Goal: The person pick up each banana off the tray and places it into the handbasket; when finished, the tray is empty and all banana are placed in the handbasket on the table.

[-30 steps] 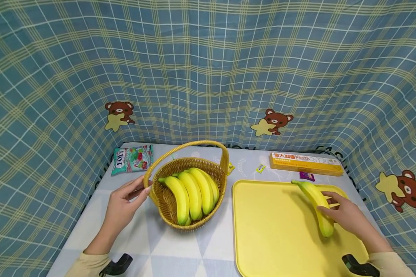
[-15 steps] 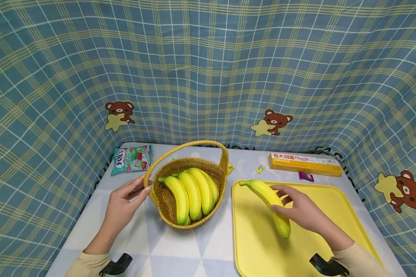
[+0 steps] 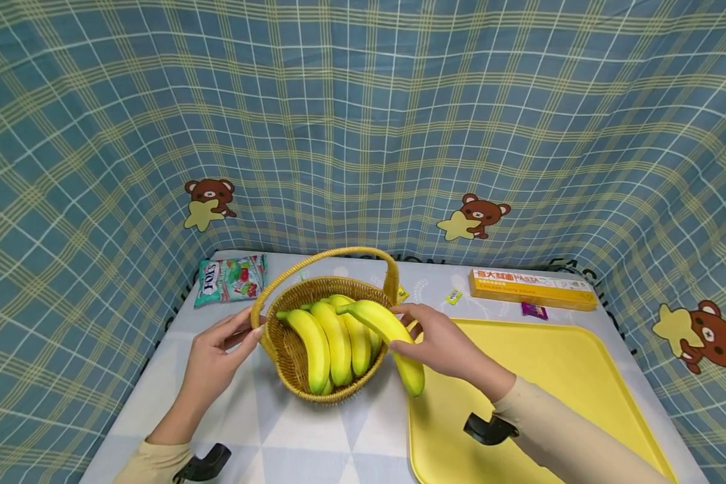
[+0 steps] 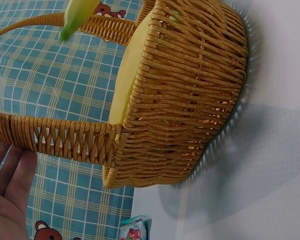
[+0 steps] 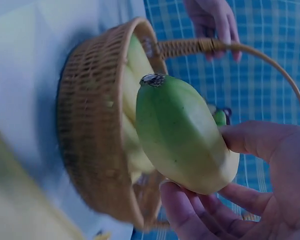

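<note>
My right hand (image 3: 438,339) pinches a yellow banana (image 3: 386,327) between thumb and fingers, holding it over the right rim of a wicker basket (image 3: 305,393). In the right wrist view the tip of this banana (image 5: 180,135) shows green, close in front of the basket (image 5: 92,125). Several other bananas (image 3: 310,349) lie side by side inside the basket. My left hand (image 3: 218,353) holds the left end of the basket's arched handle (image 3: 323,254). Thumb and fingers sit on either side of that handle (image 4: 65,139) in the left wrist view.
A yellow tray (image 3: 520,390) lies right of the basket. Behind it are an orange and white pasta box (image 3: 532,289), a purple wrapped candy (image 3: 534,310) and a green wrapped candy (image 3: 454,296). A candy bag (image 3: 231,279) lies at the back left. Plaid cloth (image 3: 363,134) surrounds the table.
My right hand has carried the banana leftward from above the right side of the tray to the basket's right rim. The left hand and the basket have stayed in place.
</note>
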Demonstrator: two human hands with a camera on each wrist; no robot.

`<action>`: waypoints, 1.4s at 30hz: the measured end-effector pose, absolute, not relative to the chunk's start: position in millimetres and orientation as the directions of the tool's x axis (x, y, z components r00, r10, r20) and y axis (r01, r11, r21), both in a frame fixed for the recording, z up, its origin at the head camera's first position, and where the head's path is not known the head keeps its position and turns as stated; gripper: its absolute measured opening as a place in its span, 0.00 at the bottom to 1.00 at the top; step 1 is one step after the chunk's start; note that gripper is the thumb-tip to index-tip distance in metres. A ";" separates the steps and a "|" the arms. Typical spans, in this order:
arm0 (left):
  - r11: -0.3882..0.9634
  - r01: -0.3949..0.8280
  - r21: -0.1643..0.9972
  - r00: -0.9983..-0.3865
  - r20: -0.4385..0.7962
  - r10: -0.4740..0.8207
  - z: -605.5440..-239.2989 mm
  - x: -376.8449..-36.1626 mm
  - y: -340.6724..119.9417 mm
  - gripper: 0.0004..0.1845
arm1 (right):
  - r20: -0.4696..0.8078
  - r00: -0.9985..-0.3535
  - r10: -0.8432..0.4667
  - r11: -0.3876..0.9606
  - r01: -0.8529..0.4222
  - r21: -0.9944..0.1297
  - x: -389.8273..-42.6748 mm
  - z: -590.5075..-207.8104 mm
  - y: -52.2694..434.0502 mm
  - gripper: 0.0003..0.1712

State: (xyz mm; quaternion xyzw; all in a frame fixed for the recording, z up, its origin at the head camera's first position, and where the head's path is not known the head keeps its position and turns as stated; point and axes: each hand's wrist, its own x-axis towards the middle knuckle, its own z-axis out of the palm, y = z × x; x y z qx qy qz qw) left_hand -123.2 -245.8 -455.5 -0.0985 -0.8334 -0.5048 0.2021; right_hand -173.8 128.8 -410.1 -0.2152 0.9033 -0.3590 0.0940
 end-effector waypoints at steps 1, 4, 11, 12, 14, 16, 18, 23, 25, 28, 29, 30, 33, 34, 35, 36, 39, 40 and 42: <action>0.473 0.368 0.801 -0.898 0.437 -0.041 -455.4 -123.1 -245.9 0.24 | -0.012 -0.884 -0.467 0.647 -0.332 -0.687 -176.2 -409.8 120.4 0.33; 0.471 0.369 0.801 -0.898 0.439 -0.043 -454.9 -122.9 -246.2 0.24 | -0.010 -0.864 -0.503 0.640 -0.365 -0.677 -183.5 -410.4 94.5 0.34; 0.476 0.377 0.794 -0.895 0.444 -0.032 -455.8 -123.1 -245.6 0.24 | -0.041 -0.827 -0.560 0.657 -0.413 -0.631 -196.8 -413.4 39.5 0.36; 0.478 0.379 0.792 -0.894 0.447 -0.032 -456.2 -123.3 -245.7 0.24 | -0.043 -0.827 -0.561 0.662 -0.417 -0.623 -198.5 -414.0 32.7 0.36; 0.474 0.382 0.794 -0.892 0.451 -0.036 -456.0 -123.5 -245.5 0.24 | -0.053 -0.830 -0.555 0.677 -0.414 -0.609 -201.3 -415.9 20.1 0.38; 0.471 0.387 0.793 -0.889 0.457 -0.038 -455.9 -123.8 -245.2 0.23 | -0.069 -0.836 -0.544 0.699 -0.406 -0.588 -203.5 -418.7 9.4 0.39; 0.467 0.389 0.794 -0.887 0.460 -0.042 -455.5 -124.2 -245.0 0.23 | -0.080 -0.846 -0.527 0.723 -0.398 -0.565 -204.5 -421.9 0.8 0.41; 0.469 0.388 0.794 -0.887 0.459 -0.044 -455.7 -125.0 -244.5 0.23 | -0.093 -0.856 -0.508 0.746 -0.384 -0.545 -202.7 -428.2 -14.2 0.42; 0.474 0.388 0.791 -0.886 0.461 -0.044 -455.9 -124.8 -244.6 0.23 | -0.089 -0.848 -0.523 0.735 -0.395 -0.551 -200.6 -429.9 -18.3 0.43; 0.480 0.389 0.787 -0.885 0.464 -0.045 -456.3 -124.5 -245.0 0.24 | -0.082 -0.826 -0.558 0.715 -0.428 -0.553 -196.4 -431.2 -22.8 0.44; 0.481 0.389 0.786 -0.884 0.465 -0.045 -456.3 -124.3 -245.2 0.24 | -0.079 -0.816 -0.572 0.705 -0.440 -0.556 -195.0 -431.2 -23.8 0.44; 0.484 0.390 0.784 -0.884 0.466 -0.043 -456.3 -124.1 -245.4 0.24 | -0.077 -0.806 -0.586 0.697 -0.454 -0.555 -193.6 -431.2 -24.8 0.43; 0.480 0.388 0.787 -0.886 0.462 -0.039 -455.7 -123.9 -246.4 0.24 | -0.069 -0.773 -0.630 0.677 -0.503 -0.538 -190.4 -431.8 -27.9 0.41; 0.476 0.388 0.789 -0.887 0.460 -0.039 -455.3 -123.8 -246.8 0.24 | -0.069 -0.761 -0.645 0.672 -0.522 -0.526 -189.6 -432.1 -29.2 0.40; 0.474 0.388 0.790 -0.888 0.459 -0.038 -455.0 -123.8 -247.0 0.23 | -0.072 -0.749 -0.658 0.669 -0.538 -0.512 -188.6 -432.7 -30.8 0.39; 0.471 0.388 0.792 -0.888 0.458 -0.037 -454.7 -123.6 -247.1 0.23 | -0.076 -0.737 -0.672 0.668 -0.558 -0.492 -187.6 -433.7 -32.6 0.37; 0.467 0.389 0.794 -0.889 0.457 -0.038 -455.1 -123.5 -247.0 0.23 | -0.085 -0.714 -0.695 0.669 -0.600 -0.438 -183.7 -435.9 -37.6 0.33; 0.467 0.389 0.794 -0.888 0.458 -0.038 -455.0 -123.6 -246.9 0.23 | -0.084 -0.712 -0.697 0.672 -0.609 -0.421 -182.3 -436.5 -38.9 0.32; 0.469 0.391 0.792 -0.887 0.460 -0.037 -455.5 -124.0 -246.7 0.24 | -0.074 -0.716 -0.694 0.681 -0.620 -0.391 -179.7 -438.0 -41.5 0.31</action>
